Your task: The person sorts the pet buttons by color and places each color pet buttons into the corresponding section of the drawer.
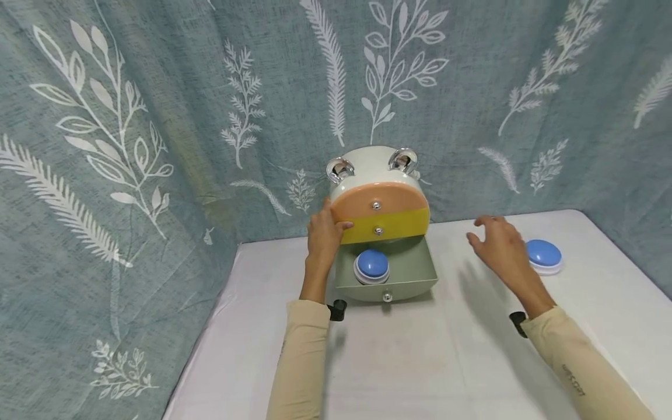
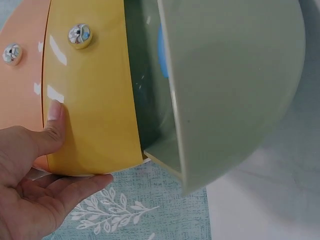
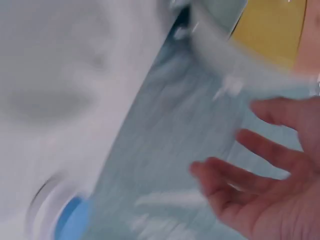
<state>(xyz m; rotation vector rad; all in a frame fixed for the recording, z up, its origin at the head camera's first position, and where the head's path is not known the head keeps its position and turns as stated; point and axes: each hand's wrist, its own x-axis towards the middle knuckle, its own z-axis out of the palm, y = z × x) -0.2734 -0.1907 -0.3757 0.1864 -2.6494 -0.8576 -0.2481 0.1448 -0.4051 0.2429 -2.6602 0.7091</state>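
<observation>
A small rounded drawer cabinet (image 1: 367, 166) has a cream body, two silver ring-shaped ears, an orange top drawer (image 1: 362, 198) and a yellow middle drawer (image 1: 399, 223). Its green bottom drawer (image 1: 412, 268) is pulled out, with a blue-topped white push light (image 1: 372, 264) inside. My left hand (image 1: 324, 233) grips the cabinet's left side, the thumb (image 2: 54, 125) on the yellow front and the other fingers along the side wall. To the cabinet's right, my right hand (image 1: 501, 245) is in the air with loosely bent fingers, holding nothing.
A second blue-topped push light (image 1: 544, 255) stands on the white-covered table (image 1: 394, 373), just right of my right hand. Behind the table hangs a teal curtain (image 1: 283, 105) with white leaf patterns, close to the cabinet's back.
</observation>
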